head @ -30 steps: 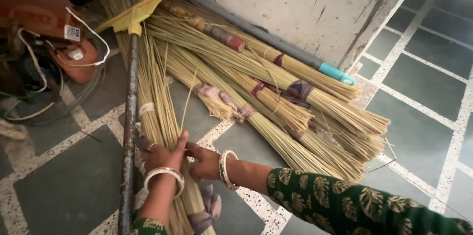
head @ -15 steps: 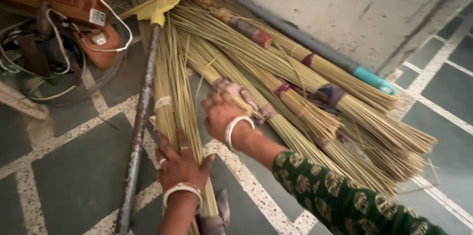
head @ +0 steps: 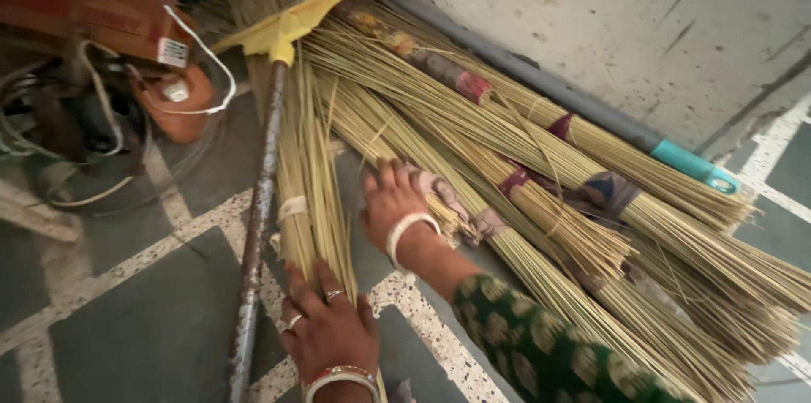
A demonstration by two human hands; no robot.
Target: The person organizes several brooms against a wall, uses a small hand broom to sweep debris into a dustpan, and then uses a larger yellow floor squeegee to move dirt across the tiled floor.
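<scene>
At the lower centre of the frame, a bundle of stick broom [head: 308, 200] is pinned to the tiled floor [head: 144, 310] by the left hand [head: 329, 327], whose fingers are spread flat over the sticks rather than closed round them. Just to the right of it, a second, shorter broom [head: 397, 145] with a cloth-wrapped binding [head: 439, 192] is reached by the right hand [head: 393, 204]; the fingers are laid on the binding, but whether they are clamped on it cannot be told from this angle.

The step in hand is judged to be a sorting of brooms, one bundle being steadied while the next is sought. A firm closing of the right hand round the wrapped end would seem to be called for before any lift, since neighbouring bundles lie overlapped.

A rusty metal pole [head: 258, 217] with a yellow head [head: 287, 27] is seen touching the left bundle. Further brooms are heaped against the wall [head: 591, 23] at upper right, beside a grey handle with a teal tip [head: 693, 166]. No open container is shown; only a brown bag [head: 93, 6] with white cords is seen at upper left, its contents hidden.
</scene>
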